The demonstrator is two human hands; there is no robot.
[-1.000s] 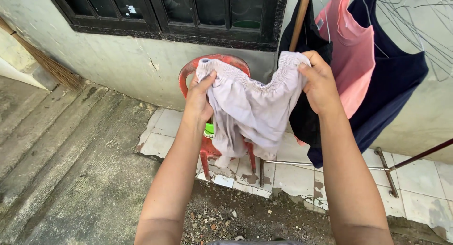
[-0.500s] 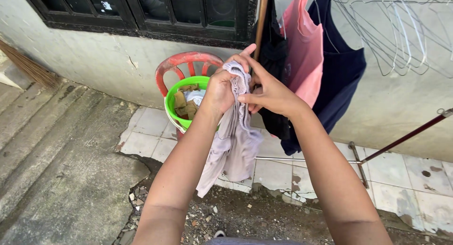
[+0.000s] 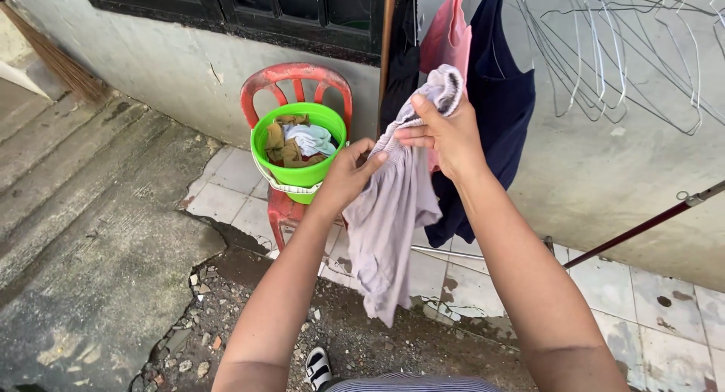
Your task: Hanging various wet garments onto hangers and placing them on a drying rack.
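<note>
Change: a second ago the pale lilac shorts were stretched flat by the waistband, both hands wide apart. Half a second ago the hands met and the waistband was bunched. Now it's gathered in the right hand, fingers clamped on the elastic edge, held up near the dark navy garment and pink garment on the rack. Left hand has dropped lower and pinches the fabric mid-way down; the rest hangs free over the cracked tiles.

Reading: garment went from spread to folded lengthwise, so it's now one narrow hanging strip.

Green bucket with more laundry sits on the red plastic chair, left of the hands. Wire hangers are far right, untouched.
</note>
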